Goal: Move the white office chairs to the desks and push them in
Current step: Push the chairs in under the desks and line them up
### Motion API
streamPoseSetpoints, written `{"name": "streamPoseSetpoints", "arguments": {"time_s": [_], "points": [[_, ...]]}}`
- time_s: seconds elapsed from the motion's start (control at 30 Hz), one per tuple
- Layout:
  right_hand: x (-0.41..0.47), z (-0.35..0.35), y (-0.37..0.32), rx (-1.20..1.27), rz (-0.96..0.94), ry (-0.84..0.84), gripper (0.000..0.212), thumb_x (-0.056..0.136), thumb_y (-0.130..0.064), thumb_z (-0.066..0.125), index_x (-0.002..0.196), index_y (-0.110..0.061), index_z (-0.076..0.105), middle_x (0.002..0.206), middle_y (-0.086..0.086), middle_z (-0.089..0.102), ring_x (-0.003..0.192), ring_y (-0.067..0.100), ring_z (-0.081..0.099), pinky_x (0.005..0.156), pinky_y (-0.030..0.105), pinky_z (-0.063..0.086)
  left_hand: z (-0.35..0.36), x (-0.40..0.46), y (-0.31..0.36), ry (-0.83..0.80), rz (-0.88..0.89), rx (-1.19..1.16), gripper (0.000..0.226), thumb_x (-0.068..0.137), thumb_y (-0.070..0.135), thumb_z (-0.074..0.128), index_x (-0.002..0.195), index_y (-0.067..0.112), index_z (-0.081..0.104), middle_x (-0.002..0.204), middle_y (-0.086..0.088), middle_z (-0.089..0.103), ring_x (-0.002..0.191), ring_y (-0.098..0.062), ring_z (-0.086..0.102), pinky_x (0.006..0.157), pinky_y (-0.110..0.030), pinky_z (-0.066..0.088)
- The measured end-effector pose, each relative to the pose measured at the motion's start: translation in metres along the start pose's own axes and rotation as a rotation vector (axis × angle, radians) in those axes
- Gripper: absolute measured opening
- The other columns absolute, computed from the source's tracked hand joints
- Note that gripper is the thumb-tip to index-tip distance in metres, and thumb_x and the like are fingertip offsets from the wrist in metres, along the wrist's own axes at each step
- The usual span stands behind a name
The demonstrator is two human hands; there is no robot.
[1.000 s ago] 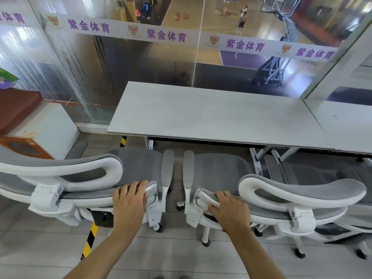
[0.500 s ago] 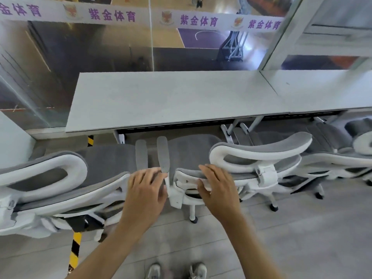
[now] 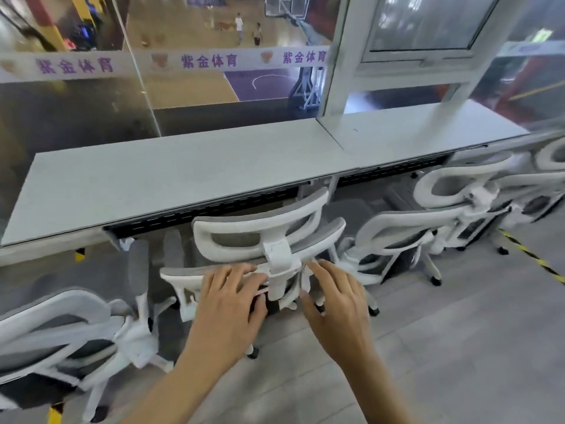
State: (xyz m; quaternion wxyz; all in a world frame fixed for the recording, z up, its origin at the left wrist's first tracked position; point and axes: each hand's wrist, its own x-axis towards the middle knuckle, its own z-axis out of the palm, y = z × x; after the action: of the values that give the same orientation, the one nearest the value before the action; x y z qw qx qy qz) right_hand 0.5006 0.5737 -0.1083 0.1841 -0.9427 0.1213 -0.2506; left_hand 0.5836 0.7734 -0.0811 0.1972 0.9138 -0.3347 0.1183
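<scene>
A white office chair (image 3: 260,237) with grey mesh stands straight in front of me, its seat partly under the long grey desk (image 3: 183,179). My left hand (image 3: 229,298) lies with fingers stretched over the top of its backrest, left of the headrest post. My right hand (image 3: 336,298) touches the backrest on the right of the post, fingers straight. A second white chair (image 3: 61,325) stands at the lower left, farther out from the desk. A third chair (image 3: 428,221) sits at the right, close under the desk.
A second desk (image 3: 412,133) adjoins on the right, with another white chair (image 3: 550,154) at its far end. Glass panels behind the desks overlook a basketball court. Black-and-yellow floor tape (image 3: 532,255) runs along the right. Bare tiled floor lies behind the chairs.
My left hand has left the left chair and joined my right hand on the middle chair's backrest. The view has swung right, and the middle chair is closer under the desk.
</scene>
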Motion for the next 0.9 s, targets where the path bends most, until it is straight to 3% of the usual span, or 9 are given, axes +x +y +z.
{"name": "streamPoseSetpoints", "arguments": {"time_s": [0.2,0.4,0.57,0.77,0.9], "points": [[-0.024,-0.047,0.100,0.023,0.079,-0.025,0.047,0.092,-0.040,0.059,0.137,-0.025,0.058,0.134,-0.007,0.058,0.121,0.017,0.055,0.103,0.034,0.043,0.047,0.019,0.097,-0.046,-0.016,-0.028,0.031,0.090,0.034,0.049,0.116,0.027,0.064,0.122,0.005,0.058,0.110,-0.022,0.054,0.096,-0.042,0.041],[-0.026,-0.070,0.179,0.039,0.141,-0.065,0.048,0.093,-0.042,0.058,0.138,-0.028,0.054,0.134,-0.010,0.056,0.123,0.017,0.054,0.102,0.038,0.044,0.090,0.046,0.158,-0.084,0.018,-0.063,0.027,0.088,0.036,0.050,0.112,0.030,0.063,0.118,0.009,0.058,0.113,-0.018,0.052,0.100,-0.035,0.034],[0.009,-0.063,0.231,0.046,0.141,-0.085,0.044,0.092,-0.038,0.057,0.133,-0.025,0.058,0.129,-0.008,0.059,0.119,0.018,0.055,0.099,0.036,0.044,0.128,0.079,0.174,-0.132,0.003,-0.065,0.029,0.089,0.037,0.047,0.113,0.031,0.063,0.118,0.010,0.057,0.112,-0.018,0.053,0.099,-0.037,0.037],[0.097,-0.052,0.287,0.011,0.071,-0.169,0.050,0.087,-0.021,0.073,0.134,-0.022,0.057,0.128,-0.005,0.059,0.116,0.016,0.051,0.098,0.036,0.047,0.174,0.142,0.174,-0.178,-0.111,-0.044,0.034,0.091,0.040,0.043,0.121,0.032,0.057,0.123,0.011,0.055,0.113,-0.015,0.052,0.098,-0.036,0.043],[0.172,-0.038,0.325,-0.110,-0.063,-0.288,0.050,0.090,-0.023,0.067,0.138,-0.018,0.054,0.135,0.000,0.058,0.121,0.023,0.054,0.103,0.040,0.047,0.203,0.192,0.171,-0.174,-0.179,0.030,0.039,0.090,0.035,0.056,0.128,0.028,0.055,0.132,0.005,0.054,0.117,-0.020,0.053,0.101,-0.039,0.044]]}}
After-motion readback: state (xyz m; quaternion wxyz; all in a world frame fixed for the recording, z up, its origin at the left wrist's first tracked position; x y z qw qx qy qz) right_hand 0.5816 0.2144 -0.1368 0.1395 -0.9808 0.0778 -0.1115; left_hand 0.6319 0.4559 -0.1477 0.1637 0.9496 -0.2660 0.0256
